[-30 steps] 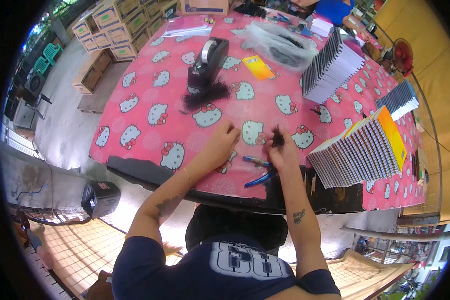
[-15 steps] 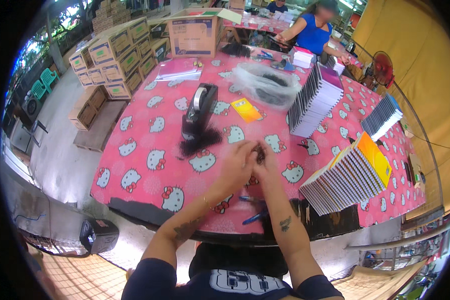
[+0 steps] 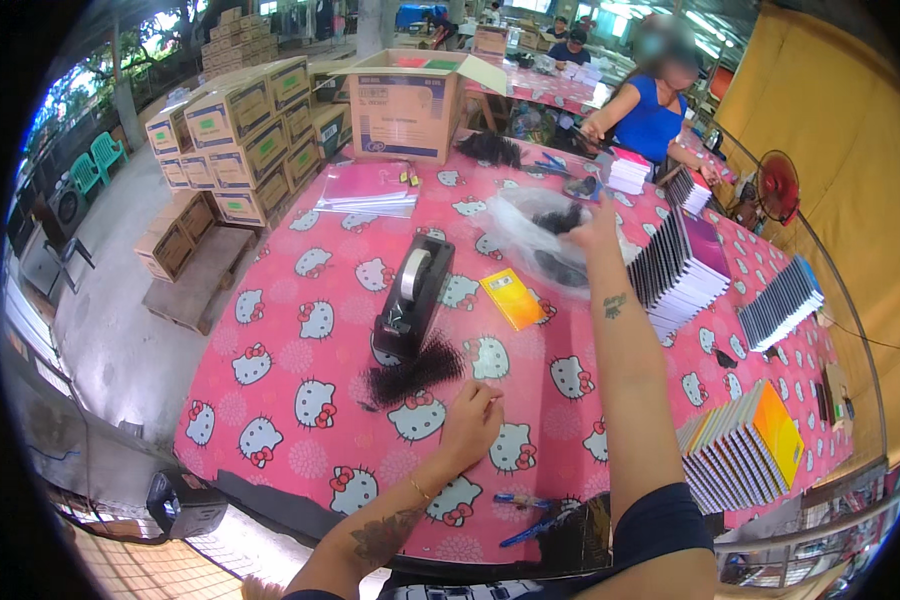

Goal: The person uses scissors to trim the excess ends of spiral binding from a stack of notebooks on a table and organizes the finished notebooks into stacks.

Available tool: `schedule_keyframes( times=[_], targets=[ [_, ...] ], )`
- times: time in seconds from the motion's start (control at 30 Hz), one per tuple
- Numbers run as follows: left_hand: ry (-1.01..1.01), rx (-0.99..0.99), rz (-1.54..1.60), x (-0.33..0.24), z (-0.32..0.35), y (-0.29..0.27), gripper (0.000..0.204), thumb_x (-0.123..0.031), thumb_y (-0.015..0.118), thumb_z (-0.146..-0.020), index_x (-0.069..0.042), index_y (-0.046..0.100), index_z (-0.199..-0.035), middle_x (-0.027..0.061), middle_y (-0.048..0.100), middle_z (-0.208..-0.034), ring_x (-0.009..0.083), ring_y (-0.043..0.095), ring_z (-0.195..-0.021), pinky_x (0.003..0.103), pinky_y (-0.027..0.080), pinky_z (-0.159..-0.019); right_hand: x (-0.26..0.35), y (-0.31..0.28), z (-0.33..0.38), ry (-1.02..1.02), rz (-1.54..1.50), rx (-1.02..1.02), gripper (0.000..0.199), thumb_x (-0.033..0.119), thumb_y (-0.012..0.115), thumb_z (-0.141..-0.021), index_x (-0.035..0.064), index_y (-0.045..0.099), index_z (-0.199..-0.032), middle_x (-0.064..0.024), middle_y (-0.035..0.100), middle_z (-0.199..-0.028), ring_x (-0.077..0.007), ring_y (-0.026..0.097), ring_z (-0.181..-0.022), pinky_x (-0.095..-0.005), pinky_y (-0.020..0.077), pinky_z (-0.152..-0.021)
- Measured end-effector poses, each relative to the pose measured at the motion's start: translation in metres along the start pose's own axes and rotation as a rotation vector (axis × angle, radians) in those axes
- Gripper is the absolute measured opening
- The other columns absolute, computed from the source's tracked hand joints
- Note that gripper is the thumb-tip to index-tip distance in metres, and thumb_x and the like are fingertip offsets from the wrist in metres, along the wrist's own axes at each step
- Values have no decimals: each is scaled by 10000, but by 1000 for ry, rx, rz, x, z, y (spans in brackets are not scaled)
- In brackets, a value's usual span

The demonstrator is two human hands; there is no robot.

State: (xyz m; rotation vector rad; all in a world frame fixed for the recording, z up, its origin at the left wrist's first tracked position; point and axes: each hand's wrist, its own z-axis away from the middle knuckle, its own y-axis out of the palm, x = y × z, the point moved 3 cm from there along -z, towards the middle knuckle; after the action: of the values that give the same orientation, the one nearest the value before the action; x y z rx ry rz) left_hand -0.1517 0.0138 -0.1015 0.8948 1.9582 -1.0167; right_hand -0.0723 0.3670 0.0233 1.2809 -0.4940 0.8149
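1. right hand (image 3: 592, 232): half a second ago it met the left over a black bristly clump; now it is stretched across the table to the clear plastic bag (image 3: 510, 228).
2. right fingers: at the bag, beside the black material (image 3: 550, 218) inside; grip cannot be told, nor whether the clump remains in hand.
3. left hand (image 3: 472, 428): now apart from the right, above the pink tablecloth (image 3: 295, 405); fingers curled and drawn together, no held item discernible.
4. loose black pile (image 3: 425, 372): lying beside the tape dispenser (image 3: 410, 305), as before.
5. finding: two-handed handling has given way; work appears centred on the bag.
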Motion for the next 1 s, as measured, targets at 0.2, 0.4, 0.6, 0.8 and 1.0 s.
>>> schedule_keyframes(
  times=[0.2, 0.4, 0.6, 0.8, 1.0],
  targets=[
    [60, -28, -26, 3, -1, 7, 155, -43, 611, -846, -4, 624, -995, 150, 563, -893, 299, 591, -726, 385, 480, -654, -33, -32, 41, 93, 54, 35, 657, 520, 533, -893, 170, 397, -1432, -61, 397, -1489, -322, 312, -1403, -672, 36, -1106],
    [109, 110, -22, -22, 12, 15, 191, -124, 604, -887, -13, 619, -1041, 193, 598, -972, 323, 617, -857, 400, 494, -742, 27, -24, 157, -200, 113, 218, 574, 362, 576, -932, 88, 412, -1409, -155, 326, -1474, -304, 359, -1357, -486, 311, -1098],
    [558, 446, -617, -98, 124, 8, 528, -327, 632, -883, -74, 491, -1324, 213, 500, -1271, 398, 487, -1174, 510, 401, -957, 176, -30, 453, -1082, 758, 558, 464, 254, 642, -902, 61, 533, -1310, -77, 575, -1268, -197, 532, -1205, -370, 380, -1035],
    [-148, 663, 321, -116, 85, 34, 517, -411, 509, -971, -66, 481, -1355, 132, 590, -1189, 261, 583, -1066, 402, 465, -882, 256, -119, 449, -898, 1507, 520, 614, 386, 565, -917, 46, 451, -1416, -129, 444, -1461, -285, 376, -1377, -425, 231, -1155],
    [-249, 563, 1022, -235, 44, 85, 433, -353, 430, -1022, -46, 509, -1318, 110, 656, -1076, 211, 662, -927, 348, 531, -800, 221, -142, 397, -814, 1954, 749, 650, 344, 694, -818, 85, 499, -1381, -117, 480, -1424, -278, 346, -1391, -425, 238, -1156]
  ],
)
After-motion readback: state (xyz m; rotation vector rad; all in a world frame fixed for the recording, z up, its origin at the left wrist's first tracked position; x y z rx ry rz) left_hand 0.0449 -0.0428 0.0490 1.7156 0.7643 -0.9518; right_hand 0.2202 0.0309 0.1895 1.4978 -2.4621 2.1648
